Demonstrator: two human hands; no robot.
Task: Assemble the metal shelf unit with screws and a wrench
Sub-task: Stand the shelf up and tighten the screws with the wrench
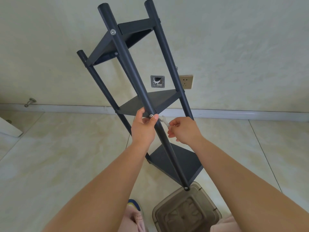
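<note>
Gripping the shelf post (133, 71) at its screw (151, 116), left hand (143, 127) fingers curled, right hand (184, 129) pinching the wrench (164, 121) (just beside)

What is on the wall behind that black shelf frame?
Seen between the shelf frame's posts: an open wall box with wires showing, and a gold-coloured socket whose left edge a post covers. Anything else directly behind the posts and shelves is hidden.

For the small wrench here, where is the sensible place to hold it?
By the handle end, from the right, as the right hand pinches the wrench. That leaves its open jaw free, pointing toward the front post beside the screw.
</note>
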